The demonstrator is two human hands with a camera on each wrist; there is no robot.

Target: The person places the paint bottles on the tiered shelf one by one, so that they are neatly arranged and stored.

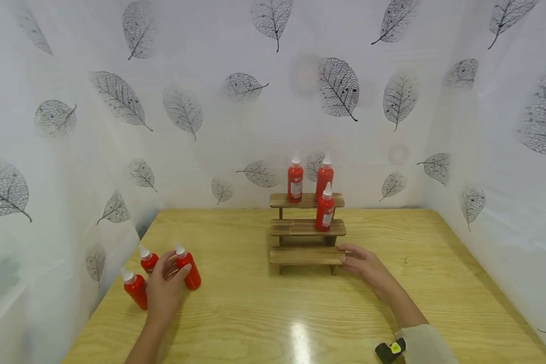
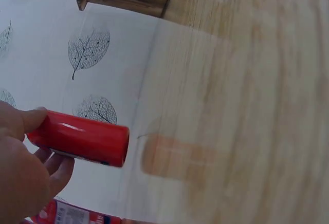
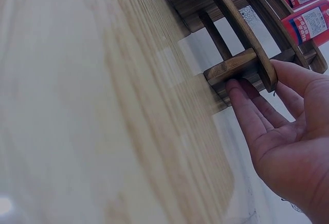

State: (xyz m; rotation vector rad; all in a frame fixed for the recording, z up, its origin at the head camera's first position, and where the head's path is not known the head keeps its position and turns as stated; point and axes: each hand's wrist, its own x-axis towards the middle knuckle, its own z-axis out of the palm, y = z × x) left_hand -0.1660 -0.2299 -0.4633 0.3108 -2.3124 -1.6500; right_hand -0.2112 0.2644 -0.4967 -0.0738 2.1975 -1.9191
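Note:
My left hand [image 1: 165, 289] grips a red squeeze bottle [image 1: 190, 273] with a white pointed cap, thumb on one side and fingers on the other. In the left wrist view the bottle's base [image 2: 126, 147] is apart from its reflection on the table, so it hangs slightly above the wood. Two more red bottles stand by that hand, one in front [image 1: 136, 291] and one behind [image 1: 148, 260]. With my right hand [image 1: 366, 265] I hold the right end of the lowest step of a three-tier wooden stand [image 1: 300, 256]; the right wrist view shows fingertips [image 3: 234, 86] beneath the step.
Two red bottles, a left one [image 1: 295, 182] and a right one [image 1: 325, 174], stand on the stand's top tier. Another bottle [image 1: 325, 212] is on the middle tier's right side. A leaf-patterned white curtain [image 1: 236, 126] encloses the wooden table [image 1: 236, 323] at back and sides.

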